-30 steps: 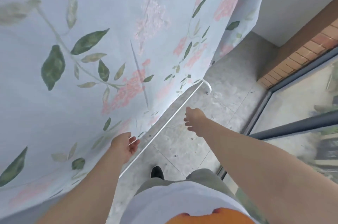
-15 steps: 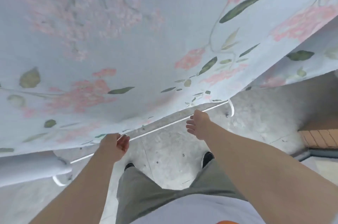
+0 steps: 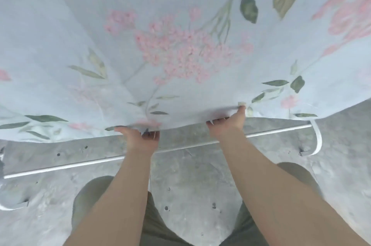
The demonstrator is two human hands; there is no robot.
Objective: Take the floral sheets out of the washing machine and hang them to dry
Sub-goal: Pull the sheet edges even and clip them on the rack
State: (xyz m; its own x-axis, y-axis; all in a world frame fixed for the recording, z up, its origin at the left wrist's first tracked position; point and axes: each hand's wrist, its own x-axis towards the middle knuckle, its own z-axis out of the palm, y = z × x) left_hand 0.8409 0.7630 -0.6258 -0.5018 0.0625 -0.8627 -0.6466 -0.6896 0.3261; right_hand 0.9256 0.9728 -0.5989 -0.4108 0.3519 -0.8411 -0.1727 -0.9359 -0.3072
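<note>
light: bright, soft, even daylight, direction unclear, low contrast | shadows: faint, diffuse on concrete floor (image 3: 190, 191) below floral sheet (image 3: 180, 44) | blur: motion smear on sheet's lower hem around left hand (image 3: 140, 139) and right hand (image 3: 226, 125); flower print soft | distortion: wide-angle bowing, white rail (image 3: 60, 167) and sheet hem curve toward the edges

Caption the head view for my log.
Left hand and right hand grip the lower edge of the floral sheet near a white rail.
</note>
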